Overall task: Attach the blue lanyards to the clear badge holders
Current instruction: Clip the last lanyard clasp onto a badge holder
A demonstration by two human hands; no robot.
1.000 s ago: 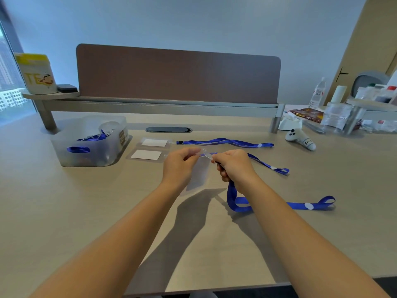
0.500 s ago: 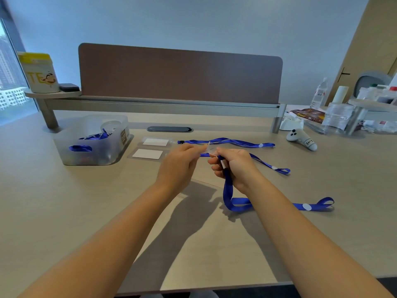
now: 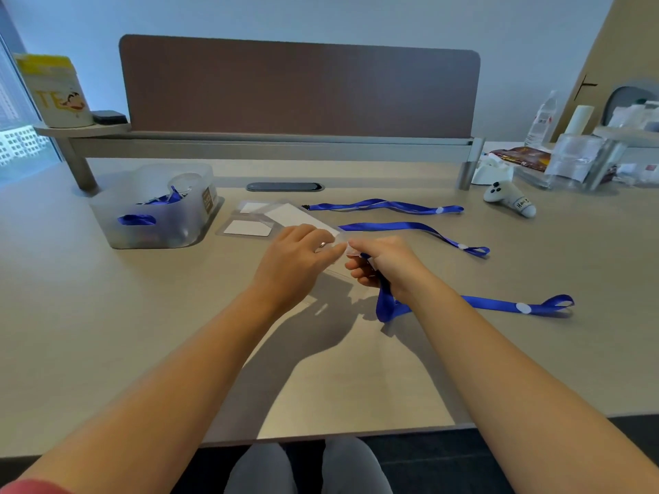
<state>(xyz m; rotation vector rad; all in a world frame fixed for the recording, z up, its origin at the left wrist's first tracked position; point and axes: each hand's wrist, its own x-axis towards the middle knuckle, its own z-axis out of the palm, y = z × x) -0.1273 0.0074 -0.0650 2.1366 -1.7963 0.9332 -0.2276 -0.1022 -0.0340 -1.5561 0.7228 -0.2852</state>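
My left hand (image 3: 296,258) pinches the top of a clear badge holder (image 3: 341,240) above the middle of the table. My right hand (image 3: 387,267) touches that same spot, fingertips meeting the left. It grips the clip end of a blue lanyard (image 3: 387,308), which drops from my fist and trails right to a loop. The clip itself is hidden in my fingers. Two more blue lanyards (image 3: 385,205) (image 3: 420,229) lie behind my hands. Two badge holders with white cards (image 3: 249,207) (image 3: 246,228) lie flat at the back left.
A translucent bin (image 3: 107,215) with blue lanyards stands at the left. A white controller (image 3: 510,201), a water bottle (image 3: 542,119) and plastic clutter sit at the back right. A brown divider (image 3: 299,87) closes the back. The table's front edge (image 3: 321,434) is near me.
Both hands have drifted slightly away from me and stayed together. The clear holder no longer hangs below my left hand. The lanyard's loop on the table has shifted a little.
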